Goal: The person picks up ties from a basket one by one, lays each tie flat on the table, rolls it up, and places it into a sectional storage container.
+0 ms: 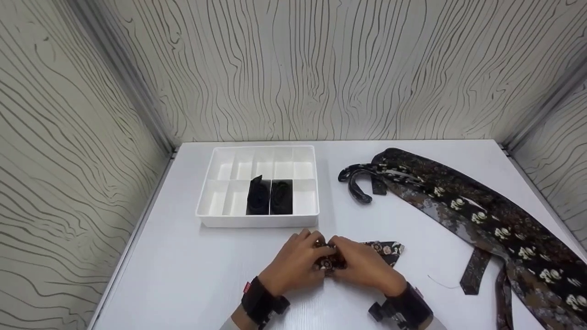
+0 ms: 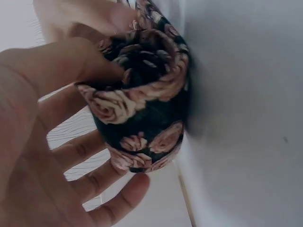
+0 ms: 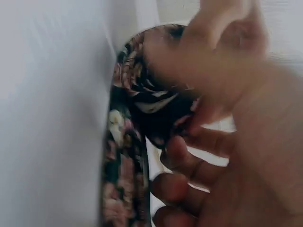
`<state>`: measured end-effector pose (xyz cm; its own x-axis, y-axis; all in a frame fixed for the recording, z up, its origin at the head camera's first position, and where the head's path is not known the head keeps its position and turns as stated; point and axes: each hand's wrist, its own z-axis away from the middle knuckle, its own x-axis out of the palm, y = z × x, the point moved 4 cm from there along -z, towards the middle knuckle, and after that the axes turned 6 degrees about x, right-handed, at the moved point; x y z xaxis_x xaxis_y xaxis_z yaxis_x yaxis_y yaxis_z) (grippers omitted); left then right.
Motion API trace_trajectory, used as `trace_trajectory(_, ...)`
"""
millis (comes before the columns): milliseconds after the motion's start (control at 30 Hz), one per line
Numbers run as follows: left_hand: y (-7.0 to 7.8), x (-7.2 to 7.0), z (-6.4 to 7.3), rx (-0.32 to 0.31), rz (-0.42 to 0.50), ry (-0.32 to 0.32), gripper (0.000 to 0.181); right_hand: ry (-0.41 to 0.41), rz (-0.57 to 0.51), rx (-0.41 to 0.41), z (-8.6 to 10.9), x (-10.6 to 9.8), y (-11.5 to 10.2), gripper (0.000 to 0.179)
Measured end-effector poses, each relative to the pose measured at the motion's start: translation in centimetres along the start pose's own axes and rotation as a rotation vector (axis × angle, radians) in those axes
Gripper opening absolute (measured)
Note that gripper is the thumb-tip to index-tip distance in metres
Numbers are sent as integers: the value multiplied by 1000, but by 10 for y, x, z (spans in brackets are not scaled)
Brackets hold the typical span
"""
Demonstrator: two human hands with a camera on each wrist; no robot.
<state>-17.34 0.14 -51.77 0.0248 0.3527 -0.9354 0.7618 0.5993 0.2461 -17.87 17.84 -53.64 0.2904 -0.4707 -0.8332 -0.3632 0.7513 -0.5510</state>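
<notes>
A floral necktie with pink roses on a dark ground (image 1: 328,265) is partly wound into a roll near the table's front. Its pointed loose end (image 1: 390,250) extends flat to the right. My left hand (image 1: 296,261) grips the roll from the left; in the left wrist view the thumb is at the coil's open top and the fingers are around the outside of the roll (image 2: 139,127). From the right, my right hand (image 1: 364,263) holds the same roll. In the right wrist view the unrolled strip (image 3: 120,175) runs along the tabletop beside its curled fingers.
Behind the hands stands a white divided box (image 1: 259,222). Two dark rolled ties (image 1: 259,199) sit in neighbouring front compartments. A pile of dark floral neckties (image 1: 458,206) stretches across the table's right side. A loose thread (image 1: 442,284) lies near it. Patterned panels (image 1: 293,68) enclose the table.
</notes>
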Motion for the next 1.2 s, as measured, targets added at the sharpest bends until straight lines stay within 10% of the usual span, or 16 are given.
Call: trace_trajectory(1200,4,-3,-2,20,55,106,41,101,51,10,3,-5,7,56)
